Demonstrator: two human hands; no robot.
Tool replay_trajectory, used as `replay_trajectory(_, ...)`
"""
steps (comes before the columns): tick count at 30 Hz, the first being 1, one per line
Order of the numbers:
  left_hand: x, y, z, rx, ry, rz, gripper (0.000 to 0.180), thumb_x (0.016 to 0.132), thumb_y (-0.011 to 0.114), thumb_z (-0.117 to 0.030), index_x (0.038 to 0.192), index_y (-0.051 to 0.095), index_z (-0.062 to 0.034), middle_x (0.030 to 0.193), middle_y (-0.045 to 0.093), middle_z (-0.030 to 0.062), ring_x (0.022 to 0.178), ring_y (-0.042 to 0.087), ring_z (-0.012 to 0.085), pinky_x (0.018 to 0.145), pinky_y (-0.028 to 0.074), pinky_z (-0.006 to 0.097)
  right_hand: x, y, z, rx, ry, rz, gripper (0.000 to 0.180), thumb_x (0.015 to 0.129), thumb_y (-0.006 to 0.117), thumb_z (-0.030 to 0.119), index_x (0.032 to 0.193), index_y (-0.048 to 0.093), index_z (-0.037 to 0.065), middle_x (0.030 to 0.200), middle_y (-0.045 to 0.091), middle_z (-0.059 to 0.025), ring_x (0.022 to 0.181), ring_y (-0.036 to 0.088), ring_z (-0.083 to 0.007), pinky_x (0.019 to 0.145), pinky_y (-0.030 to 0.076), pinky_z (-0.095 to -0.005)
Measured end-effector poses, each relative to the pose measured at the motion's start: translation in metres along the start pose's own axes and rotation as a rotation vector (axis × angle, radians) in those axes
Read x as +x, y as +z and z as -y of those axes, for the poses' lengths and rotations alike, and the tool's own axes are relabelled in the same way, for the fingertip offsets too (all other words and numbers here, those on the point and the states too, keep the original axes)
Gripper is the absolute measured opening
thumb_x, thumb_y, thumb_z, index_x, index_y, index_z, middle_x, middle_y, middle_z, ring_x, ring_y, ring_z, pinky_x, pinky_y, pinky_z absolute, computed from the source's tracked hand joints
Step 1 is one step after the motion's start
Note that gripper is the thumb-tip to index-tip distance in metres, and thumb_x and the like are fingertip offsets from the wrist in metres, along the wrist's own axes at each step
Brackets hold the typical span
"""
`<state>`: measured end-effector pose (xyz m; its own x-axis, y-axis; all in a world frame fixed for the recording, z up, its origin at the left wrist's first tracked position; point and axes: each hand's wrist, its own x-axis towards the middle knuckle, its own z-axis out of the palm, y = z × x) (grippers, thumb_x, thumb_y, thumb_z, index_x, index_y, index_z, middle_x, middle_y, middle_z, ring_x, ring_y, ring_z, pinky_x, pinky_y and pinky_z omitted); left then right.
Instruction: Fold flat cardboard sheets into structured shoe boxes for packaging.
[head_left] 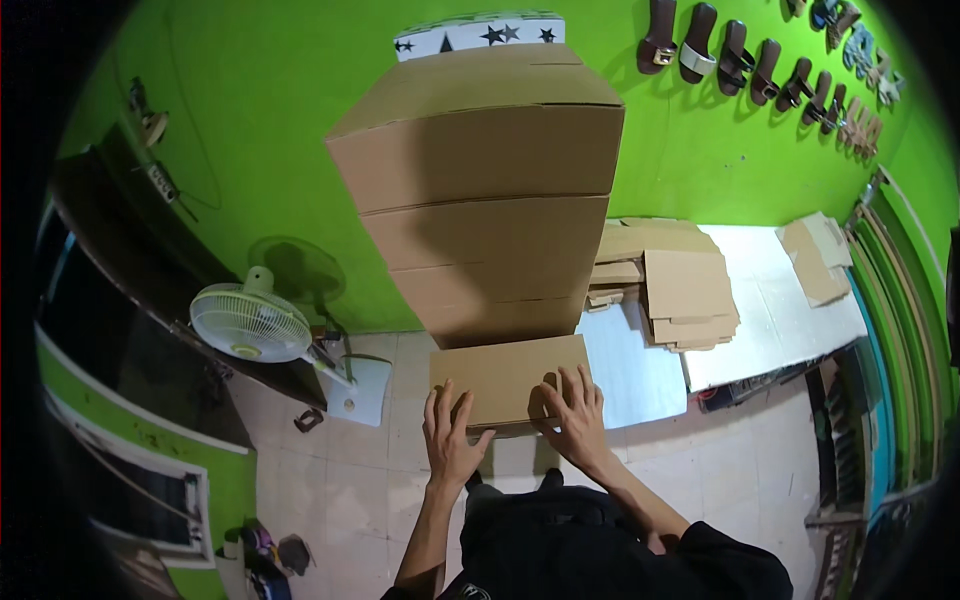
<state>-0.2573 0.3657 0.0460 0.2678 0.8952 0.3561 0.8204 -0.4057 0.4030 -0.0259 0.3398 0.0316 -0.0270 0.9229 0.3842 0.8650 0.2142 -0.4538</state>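
In front of my body is a small closed brown cardboard box (512, 375), its broad top facing up. My left hand (455, 435) rests at the box's near left corner. Its fingers are spread over the top and the thumb points along the near edge. My right hand (577, 420) lies on the near right part, fingers stretched over the top and thumb by the front edge. Both hands are open against the cardboard. What holds the box up from below is hidden. Right behind it rises a tall stack of larger cardboard boxes (480, 150).
A white box with black stars (480, 35) tops the stack. At left stands a fan (250, 320). Flat cardboard pieces (690, 295) lie on a white table (770, 340) at right. Sandals (735, 60) hang on the green wall. Pale tiles (340, 500) cover the floor.
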Motion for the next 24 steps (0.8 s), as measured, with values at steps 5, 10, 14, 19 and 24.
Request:
replay_trajectory(5, 0.02, -0.004, 0.016, -0.037, 0.131, 0.129, 0.08, 0.07, 0.09, -0.027, 0.143, 0.057, -0.0208, 0.163, 0.029, 0.0114, 0.149, 0.02, 0.0451, 0.111, 0.028, 0.071, 0.002, -0.003, 0.013, -0.182, 0.11, 0.093, 0.078, 0.074, 0.083, 0.042, 0.143, 0.053, 0.022, 0.157, 0.035, -0.0161, 0.148, 0.022, -0.0451, 0.108, 0.022, -0.0758)
replay_trajectory(10, 0.025, -0.005, 0.028, 0.05, 0.203, 0.213, 0.076, 0.073, 0.087, -0.026, 0.143, 0.057, -0.0211, 0.164, 0.027, 0.0101, 0.15, 0.02, 0.0459, 0.111, 0.028, 0.072, 0.001, 0.009, 0.018, -0.21, 0.137, 0.067, 0.083, 0.072, 0.085, 0.042, 0.145, 0.051, 0.024, 0.158, 0.033, -0.0155, 0.147, 0.023, -0.0456, 0.107, 0.025, -0.0738)
replay_trajectory(14, 0.029, -0.004, 0.039, -0.043, 0.224, 0.169, 0.071, 0.074, 0.087, -0.024, 0.139, 0.061, -0.0193, 0.163, 0.03, 0.0108, 0.149, 0.022, 0.0461, 0.112, 0.03, 0.069, 0.009, 0.011, 0.025, -0.232, 0.136, 0.049, 0.082, 0.072, 0.086, 0.04, 0.145, 0.051, 0.024, 0.156, 0.034, -0.0167, 0.146, 0.024, -0.0458, 0.108, 0.028, -0.0693)
replay_trajectory(19, 0.036, -0.004, 0.046, -0.074, 0.249, 0.139, 0.069, 0.074, 0.087, -0.023, 0.138, 0.061, -0.0178, 0.162, 0.031, 0.0114, 0.148, 0.023, 0.0463, 0.112, 0.032, 0.067, 0.014, 0.016, 0.03, -0.222, 0.157, 0.038, 0.084, 0.068, 0.089, 0.033, 0.144, 0.054, 0.023, 0.157, 0.032, -0.0172, 0.147, 0.024, -0.0463, 0.11, 0.027, -0.0664)
replay_trajectory(24, 0.039, -0.001, 0.045, -0.04, 0.257, 0.137, 0.069, 0.075, 0.086, -0.024, 0.139, 0.061, -0.0178, 0.162, 0.031, 0.012, 0.148, 0.025, 0.0462, 0.111, 0.032, 0.067, 0.018, 0.016, 0.027, -0.222, 0.16, 0.041, 0.082, 0.069, 0.089, 0.034, 0.143, 0.055, 0.023, 0.156, 0.032, -0.0169, 0.147, 0.023, -0.0461, 0.11, 0.028, -0.066)
